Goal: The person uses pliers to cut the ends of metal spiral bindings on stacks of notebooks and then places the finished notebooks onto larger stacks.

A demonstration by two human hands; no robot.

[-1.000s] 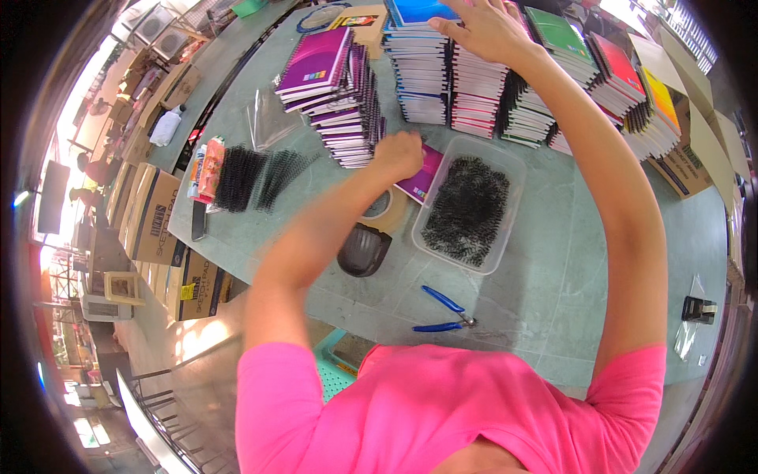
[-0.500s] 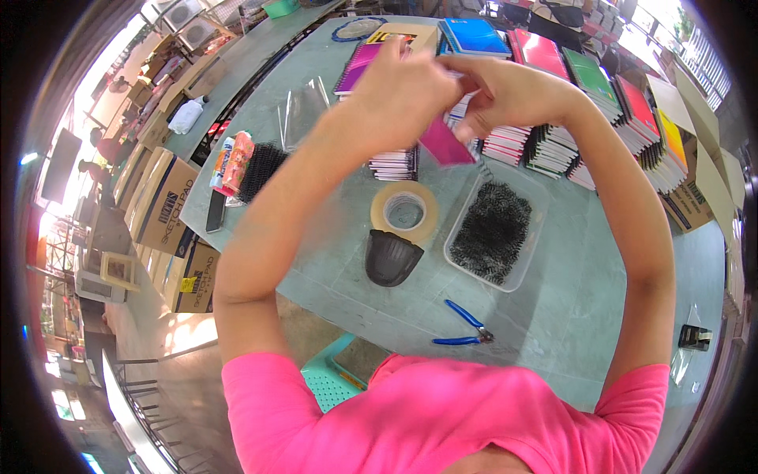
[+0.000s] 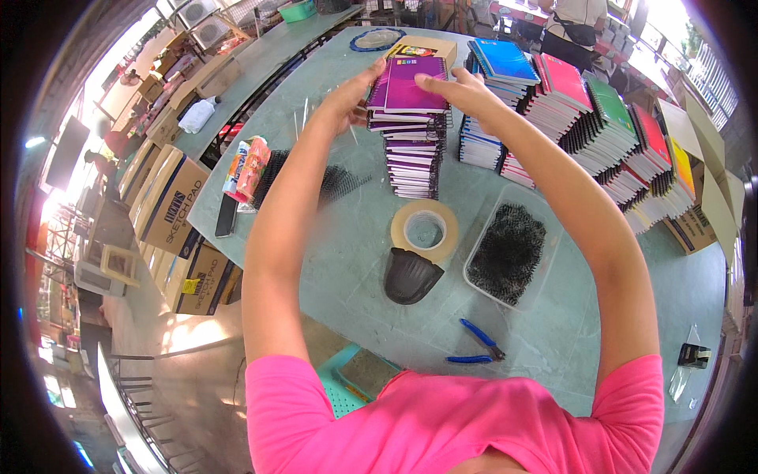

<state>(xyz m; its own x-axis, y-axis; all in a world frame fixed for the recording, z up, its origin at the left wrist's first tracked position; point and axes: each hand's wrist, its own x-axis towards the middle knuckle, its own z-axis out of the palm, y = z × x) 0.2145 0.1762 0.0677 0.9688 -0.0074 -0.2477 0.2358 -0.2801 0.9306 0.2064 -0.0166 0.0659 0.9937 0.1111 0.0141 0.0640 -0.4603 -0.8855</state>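
Observation:
A tall stack of spiral notebooks stands at the far middle of the table, with a purple notebook (image 3: 407, 88) on top. My left hand (image 3: 351, 99) grips its left side, thumb along the upper left edge. From the right, my right hand (image 3: 466, 91) rests its thumb on the purple cover, its fingers curled by the right edge. Both hands are closed about the top of the stack, partly hiding its sides. Just right of it stand more notebook stacks, the nearest with a blue notebook (image 3: 504, 62) on top.
Nearer me lie a tape roll (image 3: 399, 231), a dark curved piece (image 3: 412, 276), a clear tub of black coils (image 3: 507, 254) and blue-handled cutters (image 3: 480, 340). Loose black coils (image 3: 339, 183) lie left of the stack. Cartons (image 3: 175, 201) stand beyond the table's left edge.
My hands, raised together around a purple notebook before, have come apart to either side of the stack. The purple notebook now lies flat on top. The view has shifted slightly.

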